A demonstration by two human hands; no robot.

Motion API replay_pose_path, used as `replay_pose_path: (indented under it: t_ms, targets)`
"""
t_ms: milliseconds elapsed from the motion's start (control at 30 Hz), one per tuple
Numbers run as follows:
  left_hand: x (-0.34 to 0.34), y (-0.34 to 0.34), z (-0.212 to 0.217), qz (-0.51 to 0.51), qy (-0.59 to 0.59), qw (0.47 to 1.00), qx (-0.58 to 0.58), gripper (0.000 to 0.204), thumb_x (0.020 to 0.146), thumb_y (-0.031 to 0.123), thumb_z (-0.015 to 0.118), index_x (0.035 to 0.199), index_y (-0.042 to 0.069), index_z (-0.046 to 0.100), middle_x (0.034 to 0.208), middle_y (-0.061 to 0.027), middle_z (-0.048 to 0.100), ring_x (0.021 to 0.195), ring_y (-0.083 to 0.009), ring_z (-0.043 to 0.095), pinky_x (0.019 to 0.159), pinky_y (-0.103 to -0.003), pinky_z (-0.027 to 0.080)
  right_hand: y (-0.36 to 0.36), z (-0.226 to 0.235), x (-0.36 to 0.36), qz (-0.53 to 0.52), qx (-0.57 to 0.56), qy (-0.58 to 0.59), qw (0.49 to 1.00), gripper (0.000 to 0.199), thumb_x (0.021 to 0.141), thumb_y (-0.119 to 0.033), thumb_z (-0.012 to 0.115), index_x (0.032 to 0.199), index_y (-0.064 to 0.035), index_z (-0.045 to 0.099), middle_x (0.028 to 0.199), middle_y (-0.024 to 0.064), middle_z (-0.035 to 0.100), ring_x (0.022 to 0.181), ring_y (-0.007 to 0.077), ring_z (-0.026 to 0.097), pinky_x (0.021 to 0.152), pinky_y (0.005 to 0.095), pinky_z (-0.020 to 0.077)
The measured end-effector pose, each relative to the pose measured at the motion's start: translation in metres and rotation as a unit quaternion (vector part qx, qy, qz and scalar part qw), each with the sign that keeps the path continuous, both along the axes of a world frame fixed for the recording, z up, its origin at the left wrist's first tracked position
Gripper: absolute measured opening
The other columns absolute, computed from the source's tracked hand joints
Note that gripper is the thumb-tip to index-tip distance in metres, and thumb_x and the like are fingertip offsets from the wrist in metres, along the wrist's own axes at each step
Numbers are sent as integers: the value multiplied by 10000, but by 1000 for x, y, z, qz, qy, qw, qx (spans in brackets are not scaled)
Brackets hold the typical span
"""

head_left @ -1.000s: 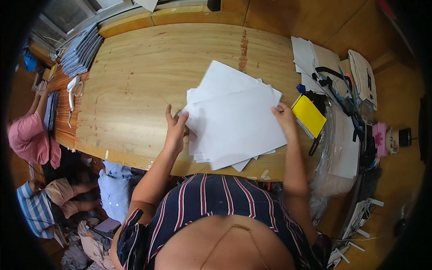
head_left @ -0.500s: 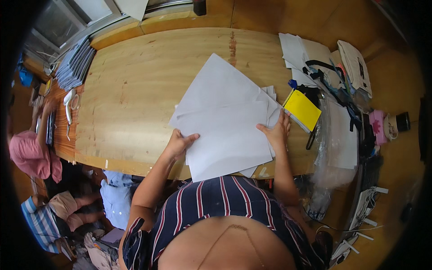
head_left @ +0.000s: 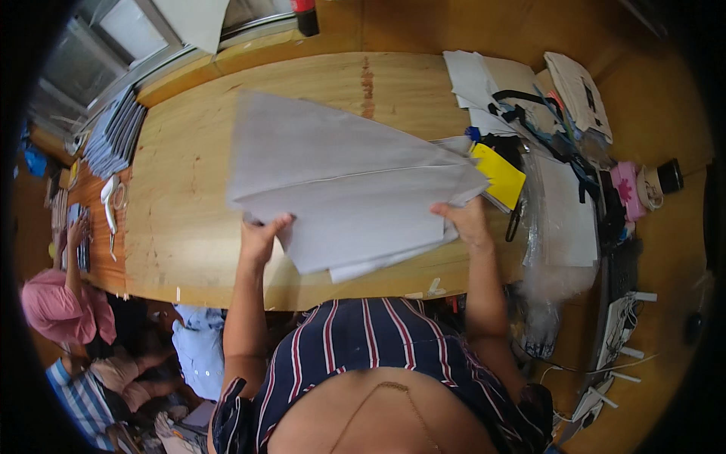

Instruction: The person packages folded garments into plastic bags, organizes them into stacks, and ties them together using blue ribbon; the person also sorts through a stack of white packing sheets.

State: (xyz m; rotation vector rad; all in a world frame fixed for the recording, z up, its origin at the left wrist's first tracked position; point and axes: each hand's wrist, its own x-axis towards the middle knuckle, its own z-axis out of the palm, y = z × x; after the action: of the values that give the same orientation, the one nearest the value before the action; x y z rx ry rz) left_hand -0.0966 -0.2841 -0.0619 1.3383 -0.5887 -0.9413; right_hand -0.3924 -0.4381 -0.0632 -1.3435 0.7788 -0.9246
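A stack of large white paper sheets [head_left: 340, 189] is lifted off the wooden table [head_left: 181, 227] and tilted up toward me. My left hand [head_left: 261, 234] grips the stack's lower left edge. My right hand [head_left: 467, 221] grips its right edge. The sheets fan out slightly, with a few corners sticking out below. Both forearms rise from my striped shirt at the bottom.
A yellow pad [head_left: 499, 175] lies just right of the sheets, beside black straps, papers [head_left: 473, 79] and a clear plastic bag [head_left: 563, 219]. A pile of grey sheets [head_left: 113, 135] and scissors [head_left: 112, 203] sit at the table's left end. Another person in pink [head_left: 60, 303] sits at far left.
The sheets lay flat on the table a second ago; both hands have gathered them and raised them off the wood, tilting the stack up.
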Motion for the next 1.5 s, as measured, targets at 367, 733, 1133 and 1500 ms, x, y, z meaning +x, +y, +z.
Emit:
replay_pose_path:
  t_ms: [367, 733, 1133, 1500]
  targets:
    - [21, -12, 15, -102, -43, 991, -74, 537, 666, 49, 600, 1144, 58, 355, 918, -138, 532, 839, -205, 533, 731, -305, 449, -4, -11, 3, 190, 53, -37, 980, 407, 797, -192, 457, 1159, -14, 398, 1113, 140, 464, 977, 178, 475, 842, 275, 378]
    - [-13, 5, 84, 86, -641, 724, -241, 1131, 421, 524, 714, 1283, 312, 13, 1267, -158, 227, 1164, -381, 209, 925, -498, 204, 0, -14, 25, 42, -235, 85, 967, 176, 696, 3, 534, 863, 0, 590, 811, 96, 599, 770, 168, 565, 698, 259, 442]
    - [33, -43, 66, 203, -342, 886, -237, 495, 725, 111, 541, 1150, 46, 295, 1168, -173, 382, 1115, -279, 344, 936, -372, 242, 9, -12, 33, 64, -174, 27, 982, 239, 670, 54, 556, 905, 18, 570, 881, 105, 585, 824, 172, 553, 734, 247, 428]
    - [27, -72, 48, -55, -242, 937, -245, 1205, 386, 614, 685, 1297, 115, 74, 1203, -164, 347, 1084, -255, 355, 916, -382, 252, 3, -2, 39, 12, -194, -82, 978, 150, 727, -7, 498, 856, -15, 575, 915, 123, 571, 872, 197, 535, 783, 278, 414]
